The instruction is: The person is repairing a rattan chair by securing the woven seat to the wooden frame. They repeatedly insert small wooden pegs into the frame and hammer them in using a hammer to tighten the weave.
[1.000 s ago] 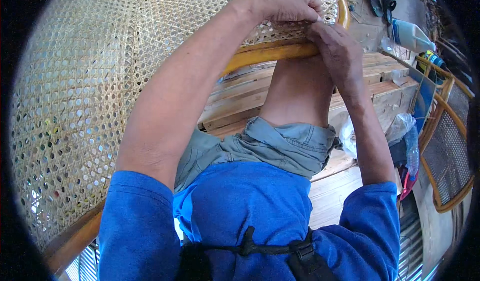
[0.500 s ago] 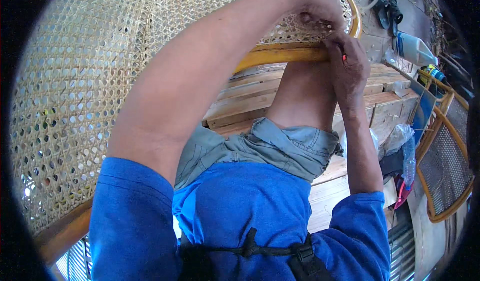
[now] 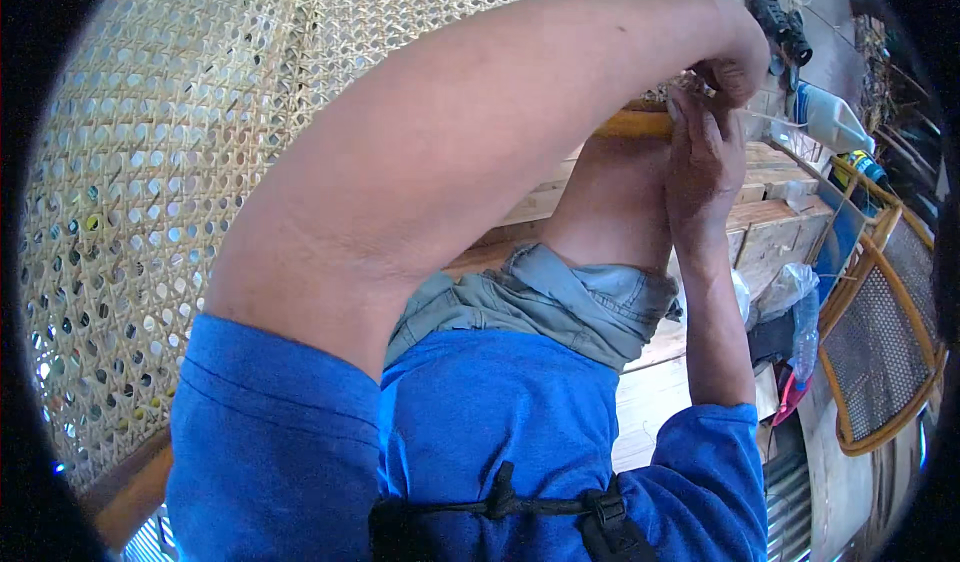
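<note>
Woven pale cane fills the one large panel (image 3: 150, 162), spread across the upper left; its orange-brown rail (image 3: 635, 123) passes above a bare thigh (image 3: 615, 197). Two hands meet at the rail's right end: the left hand (image 3: 735, 67) curls inward, the right hand (image 3: 706, 157) reaches up with fingers bent. Knuckles hide the tips, so I cannot tell whether either grasps a strand. A hard tug there could, I judge, snap dry cane or skew the weave; the left forearm (image 3: 470, 142), crossing in front, could knock the panel. Farther right, I count two dark sandals (image 3: 797, 38), one white jug (image 3: 827, 118), one clear bottle (image 3: 806, 327) and at least one framed mesh piece (image 3: 875, 347).
</note>
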Tool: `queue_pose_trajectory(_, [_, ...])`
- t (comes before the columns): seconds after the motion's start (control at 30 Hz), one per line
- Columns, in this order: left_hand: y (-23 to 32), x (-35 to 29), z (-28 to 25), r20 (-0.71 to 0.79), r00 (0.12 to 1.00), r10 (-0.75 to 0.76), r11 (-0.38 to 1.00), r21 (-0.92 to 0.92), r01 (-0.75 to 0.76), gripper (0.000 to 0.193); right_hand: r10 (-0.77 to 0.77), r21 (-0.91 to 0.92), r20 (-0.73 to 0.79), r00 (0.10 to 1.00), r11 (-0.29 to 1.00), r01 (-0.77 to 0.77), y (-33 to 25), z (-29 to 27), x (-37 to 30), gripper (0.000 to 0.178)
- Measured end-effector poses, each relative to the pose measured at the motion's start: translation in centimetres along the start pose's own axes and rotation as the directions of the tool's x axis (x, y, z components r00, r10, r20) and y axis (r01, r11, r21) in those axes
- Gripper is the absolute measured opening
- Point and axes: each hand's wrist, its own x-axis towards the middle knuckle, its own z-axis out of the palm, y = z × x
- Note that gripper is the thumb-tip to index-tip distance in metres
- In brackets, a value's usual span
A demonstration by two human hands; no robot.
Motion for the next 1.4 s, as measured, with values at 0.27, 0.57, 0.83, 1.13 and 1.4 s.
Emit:
queue_pose_trajectory(0.27, [1.9, -2.0, -2.2, 0.125, 0.988, -0.088, 0.995, -0.026, 0.092, 0.024, 0.071, 0.211, -0.021, 0.997, 0.975, -0.065, 1.7, 1.1, -0.9, 0.021])
queue_pose_trajectory(0.57, [-0.6, 4.7, 1.0, 0.089, 0.991, 0.104, 0.951, 0.283, -0.125, 0.025, -0.038, -0.081, 0.172, 0.984, 0.995, 0.053, 1.7, -0.4, 0.1, 0.031])
queue_pose_trajectory(0.83, [-2.6, 5.7, 1.6, -0.069, 0.994, 0.084, 0.987, 0.141, -0.073, 0.033, -0.097, -0.048, 0.274, 0.957, 0.992, 0.115, 2.6, -1.0, 1.7, 0.022])
queue_pose_trajectory(1.13, [-2.3, 2.6, 1.8, -0.013, 0.941, 0.337, 0.805, 0.522, -0.281, 0.022, -0.025, -0.072, 0.303, 0.953, 0.996, 0.049, 3.3, -0.8, 1.5, 0.015])
queue_pose_trajectory(1.4, [-3.5, -1.2, 1.5, -0.200, 0.974, 0.110, 0.963, -0.221, -0.154, 0.027, -0.138, 0.037, 0.251, 0.958, 0.990, 0.133, 2.3, -1.5, 2.4, 0.015])
